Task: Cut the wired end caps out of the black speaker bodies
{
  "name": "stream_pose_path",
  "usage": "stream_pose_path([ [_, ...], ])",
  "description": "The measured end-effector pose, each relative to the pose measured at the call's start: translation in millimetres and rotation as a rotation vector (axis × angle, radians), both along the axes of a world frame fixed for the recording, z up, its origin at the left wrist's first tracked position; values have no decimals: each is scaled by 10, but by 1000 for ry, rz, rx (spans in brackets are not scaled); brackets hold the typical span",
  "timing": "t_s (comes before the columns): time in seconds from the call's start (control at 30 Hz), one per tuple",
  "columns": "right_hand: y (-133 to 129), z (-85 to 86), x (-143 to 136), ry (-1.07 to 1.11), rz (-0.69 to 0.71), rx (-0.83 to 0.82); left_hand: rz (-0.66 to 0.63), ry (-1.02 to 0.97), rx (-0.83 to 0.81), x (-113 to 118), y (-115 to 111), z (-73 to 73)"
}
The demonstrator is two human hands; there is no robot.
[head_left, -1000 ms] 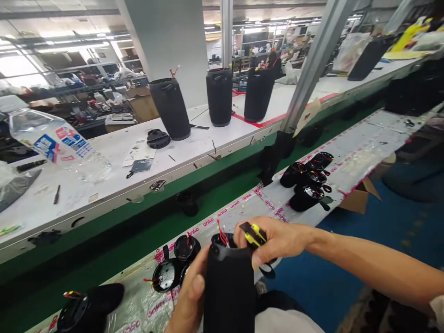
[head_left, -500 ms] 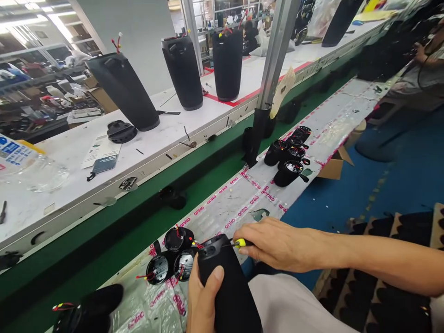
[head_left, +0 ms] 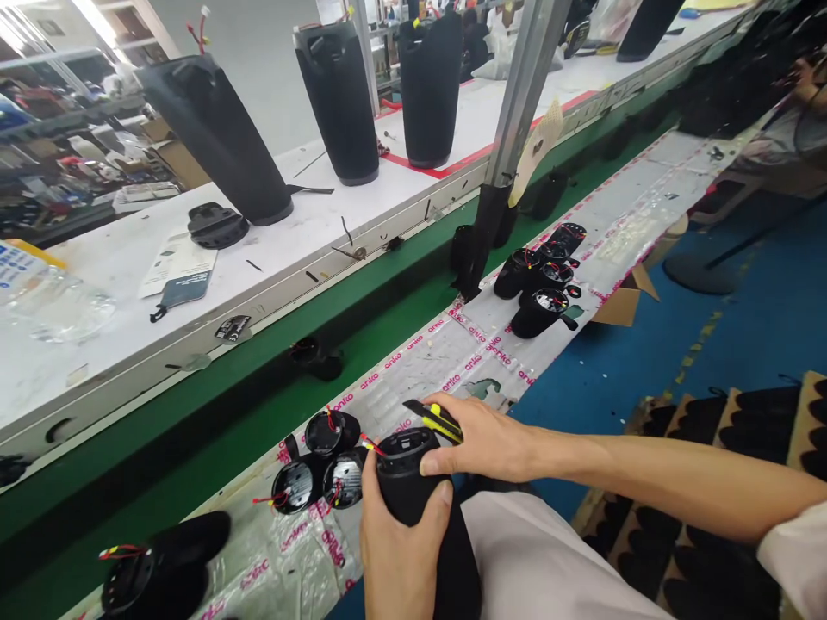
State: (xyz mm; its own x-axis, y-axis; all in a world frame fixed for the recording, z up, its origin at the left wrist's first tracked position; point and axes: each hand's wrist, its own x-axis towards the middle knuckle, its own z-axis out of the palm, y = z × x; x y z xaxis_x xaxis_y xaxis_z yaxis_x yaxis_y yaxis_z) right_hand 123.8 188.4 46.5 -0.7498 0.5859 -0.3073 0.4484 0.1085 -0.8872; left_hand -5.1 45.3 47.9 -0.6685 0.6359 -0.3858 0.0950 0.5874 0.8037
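Observation:
A black fabric-covered speaker body (head_left: 426,508) leans across my lap, its open end toward the bench and red wires with a small connector at the rim. Wrapped around its upper part is my left hand (head_left: 404,542), thumb across the front. My right hand (head_left: 484,435) is closed on a black-and-yellow utility knife (head_left: 440,420), its dark blade end pointing left above the speaker's open end. The right thumb touches the speaker's rim. Just left of it, several more black speaker bodies (head_left: 294,486) lie with wired ends facing me on the taped shelf (head_left: 388,396).
Taller black speakers (head_left: 336,103) stand on the white bench (head_left: 271,267) beyond a green conveyor gap (head_left: 258,362). A metal post (head_left: 517,103) rises at the bench edge. More speakers (head_left: 539,310) lie farther along the shelf. Trays of dark parts (head_left: 717,482) are at right.
My right hand and the knife have lifted from the speaker's side to above its open end, with more of the knife showing. The speaker has turned, and its end opening now faces up.

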Motion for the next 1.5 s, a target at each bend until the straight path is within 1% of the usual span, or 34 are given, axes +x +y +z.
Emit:
stream_pose_path([
  [0.1,-77,-247,-23,122,-111,-451,-12,19,-49,40,-41,-80],
  [0.13,-110,-323,-15,179,-138,-564,-15,-24,-32,37,-73,-116],
  [0.2,-183,-453,22,268,-173,-695,-15,-187,59,21,-155,-195],
  [0.27,-258,-551,76,291,-175,-760,-2,-350,155,15,-240,-278],
  [0.33,-329,-627,126,282,-162,-826,39,-470,197,39,-302,-353],
  [0.47,-430,-765,159,291,-178,-942,191,-692,259,174,-327,-450],
  [0.57,-485,-855,139,314,-209,-962,316,-746,375,268,-334,-475],
  [0.6,-505,-879,130,323,-215,-959,340,-769,405,286,-347,-479],
  [0.67,-546,-916,112,331,-219,-932,335,-856,422,303,-383,-482],
  [0.73,-573,-926,104,318,-219,-875,292,-959,387,298,-418,-477],
  [0.8,-565,-881,123,287,-226,-788,264,-1016,350,276,-436,-461],
  [0.87,-519,-749,178,253,-252,-676,267,-955,309,240,-435,-438],
  [0.93,-452,-530,261,196,-221,-460,255,-829,233,190,-431,-417],
  [0.97,-420,-400,306,149,-160,-291,235,-744,193,162,-433,-411],
  [1.07,-369,-32,413,21,128,170,146,-493,146,81,-459,-417],
  [1.1,-370,56,432,-8,217,285,124,-426,148,59,-473,-426],
  [1.17,-386,159,439,-66,371,490,104,-337,131,26,-503,-451],
  [1.23,-402,176,419,-128,483,653,95,-281,87,6,-530,-479],
  [1.3,-404,144,390,-165,542,775,77,-248,68,-5,-548,-506],
  [1.4,-386,78,361,-176,594,883,50,-234,91,-12,-566,-543],
  [1.5,-367,35,355,-188,634,962,45,-209,65,-15,-583,-562],
])
